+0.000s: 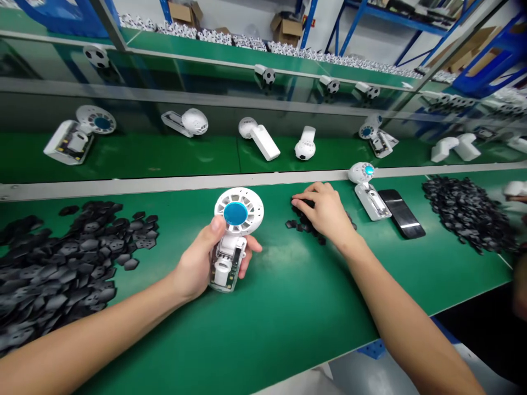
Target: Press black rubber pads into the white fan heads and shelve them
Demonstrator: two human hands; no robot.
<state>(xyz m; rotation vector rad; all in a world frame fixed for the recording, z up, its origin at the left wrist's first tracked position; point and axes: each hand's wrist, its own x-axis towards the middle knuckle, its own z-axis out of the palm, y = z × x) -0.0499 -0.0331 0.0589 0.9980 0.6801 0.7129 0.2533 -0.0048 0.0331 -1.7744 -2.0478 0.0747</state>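
Observation:
My left hand (201,252) is closed around a white handheld device (224,266). Its round vented head, with a blue disc in the middle, faces up, and its clear-cased body shows inner parts. To the right, my right hand (323,211) reaches down over a small pile of black pentagon-shaped pieces (305,226). Its thumb and fingers come together at the pile's left edge; whether a piece is between them I cannot make out.
A large heap of black pieces (69,269) covers the left bench, another heap (469,211) the right. Beside my right arm lie a second white device (370,197) and a black phone (401,214). Behind a metal rail (181,182), more devices (263,140) lie on a green belt (144,156).

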